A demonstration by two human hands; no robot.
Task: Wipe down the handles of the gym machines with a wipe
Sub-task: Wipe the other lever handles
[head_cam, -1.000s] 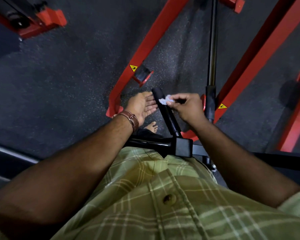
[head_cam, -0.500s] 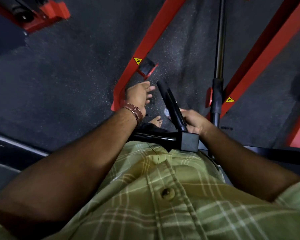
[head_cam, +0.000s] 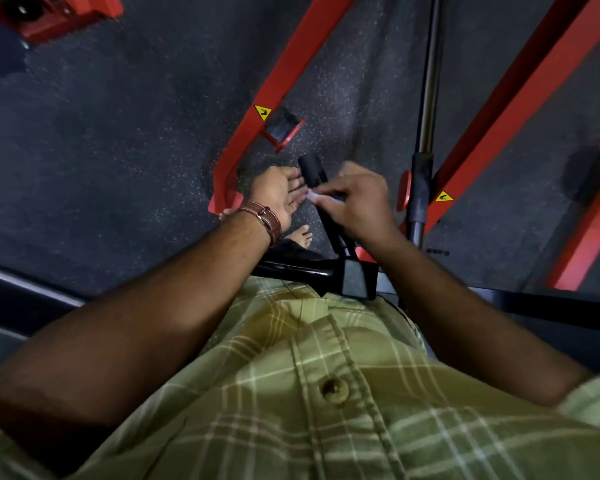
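Note:
A black padded handle (head_cam: pixel 311 169) rises from a black bracket (head_cam: pixel 355 277) just in front of my body. My right hand (head_cam: pixel 359 202) is wrapped over the handle's middle and pinches a small white wipe (head_cam: pixel 314 195) against it; only a sliver of the wipe shows. My left hand (head_cam: pixel 279 195), with a brown strap on the wrist, lies open beside the handle on its left, its fingertips close to the wipe. The lower part of the handle is hidden behind my right hand.
Red machine frame bars (head_cam: pixel 281 84) slant across the dark speckled floor on the left and right (head_cam: pixel 520 88). A steel rod with a black sleeve (head_cam: pixel 421 188) stands right of the handle. A bare foot (head_cam: pixel 300 235) shows below my left hand.
My right hand with the wipe has slid from the handle's base back up to its middle. My left hand stays open beside the handle.

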